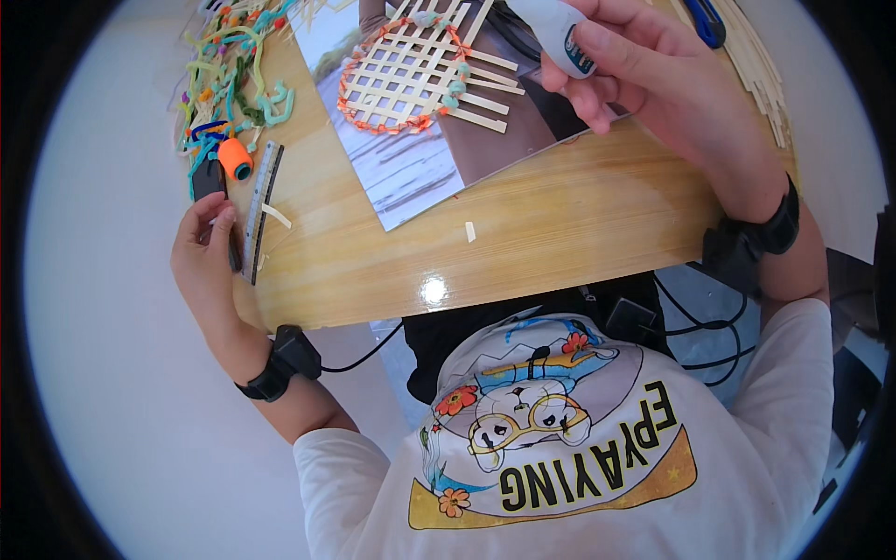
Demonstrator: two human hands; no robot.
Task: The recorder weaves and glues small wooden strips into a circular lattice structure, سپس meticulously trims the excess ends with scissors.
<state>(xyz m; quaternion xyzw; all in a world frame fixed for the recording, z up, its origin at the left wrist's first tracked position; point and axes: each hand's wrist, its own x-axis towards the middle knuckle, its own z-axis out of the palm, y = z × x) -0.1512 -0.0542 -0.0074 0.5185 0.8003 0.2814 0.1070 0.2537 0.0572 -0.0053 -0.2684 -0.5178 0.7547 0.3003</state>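
Observation:
In my right hand (644, 70), raised over the far right of the table, is a small white bottle (553, 28) with a dark label, tilted between thumb and fingers. Part of the bottle is cut off by the upper edge of the view. Beneath and left of it lies a round woven piece (406, 79) of pale flat strips, rimmed with orange and mint-green yarn; several strip ends stick out to its right. At the table's left edge my left hand (207, 233) has its fingers curled together over a long black object (211, 179). What they grip there is hidden.
The woven piece rests on a large glossy picture sheet (411, 201). Beside my left hand lie a ruler (262, 215), an orange thread spool (235, 160) and tangled coloured yarn (229, 79). Pale strips (751, 70) and a blue-black cutter (707, 23) lie far right. A strip scrap (470, 231) lies near the front.

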